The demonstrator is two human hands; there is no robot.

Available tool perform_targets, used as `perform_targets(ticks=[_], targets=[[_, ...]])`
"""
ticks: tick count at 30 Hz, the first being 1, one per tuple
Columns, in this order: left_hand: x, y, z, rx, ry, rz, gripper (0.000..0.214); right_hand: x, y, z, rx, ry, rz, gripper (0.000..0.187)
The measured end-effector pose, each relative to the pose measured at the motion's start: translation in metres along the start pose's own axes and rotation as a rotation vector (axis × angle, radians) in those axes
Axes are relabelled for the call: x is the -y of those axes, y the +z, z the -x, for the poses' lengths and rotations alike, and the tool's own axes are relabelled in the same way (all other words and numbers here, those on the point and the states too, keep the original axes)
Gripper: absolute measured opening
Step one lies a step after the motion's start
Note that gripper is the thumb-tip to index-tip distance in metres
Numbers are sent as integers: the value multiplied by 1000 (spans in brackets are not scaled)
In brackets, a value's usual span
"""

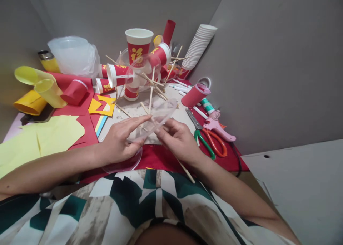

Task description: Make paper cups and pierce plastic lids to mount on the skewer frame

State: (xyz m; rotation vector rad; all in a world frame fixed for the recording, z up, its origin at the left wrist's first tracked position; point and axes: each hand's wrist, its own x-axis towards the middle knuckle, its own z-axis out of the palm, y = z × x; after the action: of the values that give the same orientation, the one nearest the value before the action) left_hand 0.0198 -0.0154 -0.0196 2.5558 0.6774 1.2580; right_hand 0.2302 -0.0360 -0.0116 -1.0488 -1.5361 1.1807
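A clear plastic lid point(167, 112) is held tilted on edge between my two hands, above the front of the cardboard sheet. My left hand point(120, 136) grips it from the left, its fingers along the upper face and its thumb lower down. On the right, my right hand point(179, 137) has its fingertips pinched at the lid, around a thin wooden stick point(189, 175). That stick slants from the lid, under the palm, toward my body. Whether it goes through the lid is hidden by my fingers. Another clear round lid point(136, 161) lies below my left hand.
Behind my hands stand red-and-white paper cups point(139, 46) joined with wooden sticks point(151, 98) and clear discs. To the right are scissors point(206, 137), a pink glue gun point(218, 127) and stacked paper cups point(199, 44). Yellow paper point(53, 134) and paper tubes point(50, 93) lie left.
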Motion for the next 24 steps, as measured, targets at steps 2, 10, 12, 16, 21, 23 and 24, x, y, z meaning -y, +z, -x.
perform_targets(ticks=[2, 10, 12, 16, 21, 23, 24], targets=[[-4, -3, -3, -4, 37, -15, 51, -3, -5, 1, -4, 12, -51, 25], [-3, -1, -4, -57, 261, -98, 46, -16, -12, 10, 91, 49, -196, 26], [-2, -2, -1, -52, 280, -103, 43, -15, -11, 12, 107, 53, -188, 24], [-6, -5, 2, -44, 279, -82, 38, -15, -7, 16, 116, 41, -207, 21], [-13, -6, 1, -56, 120, -22, 40, -19, -1, 16, 82, -18, -109, 27], [-15, -5, 1, -77, 48, 0, 36, -17, -1, 16, 27, -102, 98, 24], [-16, -4, 0, -94, 11, 17, 35, -16, -1, 15, 1, -145, 215, 20]])
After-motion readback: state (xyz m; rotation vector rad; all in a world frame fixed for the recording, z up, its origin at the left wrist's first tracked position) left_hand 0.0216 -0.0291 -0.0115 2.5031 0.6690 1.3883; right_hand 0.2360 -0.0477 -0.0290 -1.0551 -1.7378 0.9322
